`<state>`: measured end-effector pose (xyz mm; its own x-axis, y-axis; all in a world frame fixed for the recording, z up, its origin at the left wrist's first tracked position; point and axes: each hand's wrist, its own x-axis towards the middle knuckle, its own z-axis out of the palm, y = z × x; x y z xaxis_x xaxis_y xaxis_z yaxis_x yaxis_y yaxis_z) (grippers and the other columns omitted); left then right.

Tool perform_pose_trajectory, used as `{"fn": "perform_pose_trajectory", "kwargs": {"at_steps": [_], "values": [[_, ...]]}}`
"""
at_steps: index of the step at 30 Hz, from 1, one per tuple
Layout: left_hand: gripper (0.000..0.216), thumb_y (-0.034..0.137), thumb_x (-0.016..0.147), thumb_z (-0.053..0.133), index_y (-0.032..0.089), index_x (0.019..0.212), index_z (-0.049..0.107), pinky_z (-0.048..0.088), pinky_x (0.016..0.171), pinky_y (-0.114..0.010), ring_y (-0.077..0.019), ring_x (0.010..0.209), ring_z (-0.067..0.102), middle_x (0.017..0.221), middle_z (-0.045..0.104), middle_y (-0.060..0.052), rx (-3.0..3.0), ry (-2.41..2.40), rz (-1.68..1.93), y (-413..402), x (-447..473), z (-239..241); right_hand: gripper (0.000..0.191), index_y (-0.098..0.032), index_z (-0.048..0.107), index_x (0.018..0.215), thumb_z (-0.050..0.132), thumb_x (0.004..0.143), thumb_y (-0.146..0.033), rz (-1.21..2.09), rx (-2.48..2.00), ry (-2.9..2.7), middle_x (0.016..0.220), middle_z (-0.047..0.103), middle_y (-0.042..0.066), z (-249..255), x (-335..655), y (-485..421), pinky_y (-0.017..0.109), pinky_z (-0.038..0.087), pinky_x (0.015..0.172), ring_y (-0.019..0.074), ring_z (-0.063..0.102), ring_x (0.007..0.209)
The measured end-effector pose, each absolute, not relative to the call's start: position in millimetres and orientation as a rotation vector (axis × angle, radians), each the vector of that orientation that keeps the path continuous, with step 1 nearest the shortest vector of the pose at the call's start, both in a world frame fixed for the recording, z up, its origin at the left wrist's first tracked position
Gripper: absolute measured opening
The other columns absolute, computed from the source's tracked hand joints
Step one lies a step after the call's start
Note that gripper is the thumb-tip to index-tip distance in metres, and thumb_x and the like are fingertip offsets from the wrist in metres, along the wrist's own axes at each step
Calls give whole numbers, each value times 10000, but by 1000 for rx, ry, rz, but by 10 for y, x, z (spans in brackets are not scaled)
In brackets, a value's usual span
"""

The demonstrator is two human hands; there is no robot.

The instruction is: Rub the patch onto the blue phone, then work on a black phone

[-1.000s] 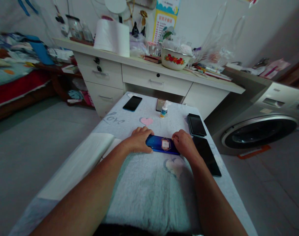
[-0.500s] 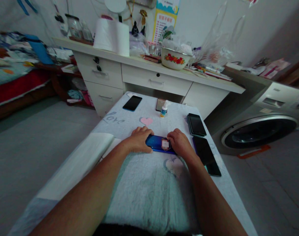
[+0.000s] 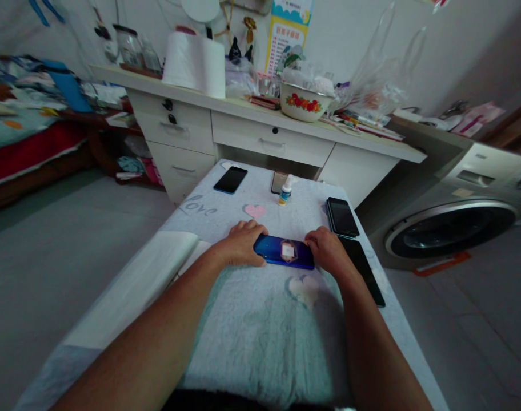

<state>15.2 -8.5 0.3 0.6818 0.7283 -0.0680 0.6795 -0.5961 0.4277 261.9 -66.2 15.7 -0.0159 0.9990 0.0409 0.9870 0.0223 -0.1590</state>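
A blue phone (image 3: 272, 250) lies back up on the cloth-covered table (image 3: 252, 325), with a small hexagonal sticker (image 3: 288, 250) on its back. My left hand (image 3: 241, 244) grips the phone's left end, fingers curled over its edge. My right hand (image 3: 329, 251) holds the phone's right end, fingers bent around it. Both forearms reach in from the bottom of the view.
Two dark phones (image 3: 343, 217) (image 3: 365, 271) lie right of my right hand, another phone (image 3: 230, 179) at the far left, a small bottle (image 3: 285, 190) and a brownish card behind. A white desk (image 3: 260, 134) with a bowl (image 3: 305, 102) stands beyond; washing machine (image 3: 457, 217) right.
My right hand slid left over the sticker half a second ago, then back right to the phone's end, uncovering the sticker. The left hand stayed put.
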Motion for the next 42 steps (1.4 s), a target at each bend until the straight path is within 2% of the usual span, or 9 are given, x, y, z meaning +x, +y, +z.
{"fn": "perform_pose_trajectory", "kwargs": {"at_steps": [10,27,42], "values": [[631,459,584,685,270,1154,493,370,933,-366,-267,1080,416,1148,474,-36,2467,1112,152,-93,156,16,215,-153,703,894,496,871,-208,131,-2205,-2084,902,603,89,182,2670,-688,250,353,734,163,561,814],[657,469,579,694,279,1171,483,374,923,-356,-262,1069,426,1154,481,-32,2488,1111,145,-77,165,-15,239,-168,664,919,429,913,-208,205,-2030,-2121,942,564,77,138,2294,-675,229,358,768,149,552,851],[650,475,572,695,263,1155,499,386,914,-372,-265,1064,426,1139,483,-38,2477,1114,161,-90,157,0,185,-151,692,872,515,862,-205,129,-2140,-2080,889,602,82,184,2614,-714,242,349,715,156,555,798]]}}
